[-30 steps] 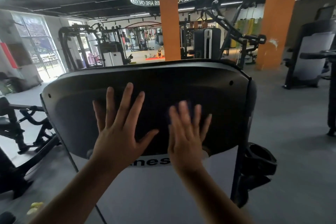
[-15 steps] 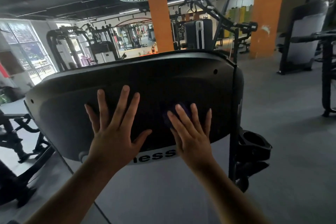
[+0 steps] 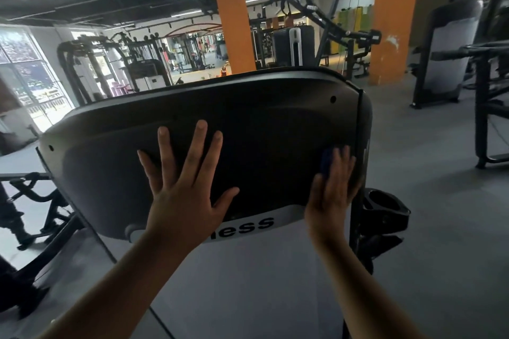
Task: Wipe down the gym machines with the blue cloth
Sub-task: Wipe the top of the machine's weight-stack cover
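A large dark curved machine cover (image 3: 275, 124) fills the middle of the head view, with a white panel below it. My left hand (image 3: 181, 187) lies flat on the cover's middle, fingers spread and straight. My right hand (image 3: 332, 190) presses the blue cloth (image 3: 326, 161) against the cover near its right edge; its fingers look straight and are blurred. Only a small dark-blue patch of the cloth shows beside the fingers; the remainder is hidden under the hand.
A black cup holder (image 3: 385, 205) sticks out just right of the machine's upright. Dark machine frames stand at the left (image 3: 33, 201) and far right (image 3: 487, 91). Two orange pillars (image 3: 234, 22) rise behind, above grey floor (image 3: 440, 201).
My right hand has slid the cloth rightward across the cover, from near the middle to the right edge. My left hand has stayed flat in the same place. The camera has shifted slightly.
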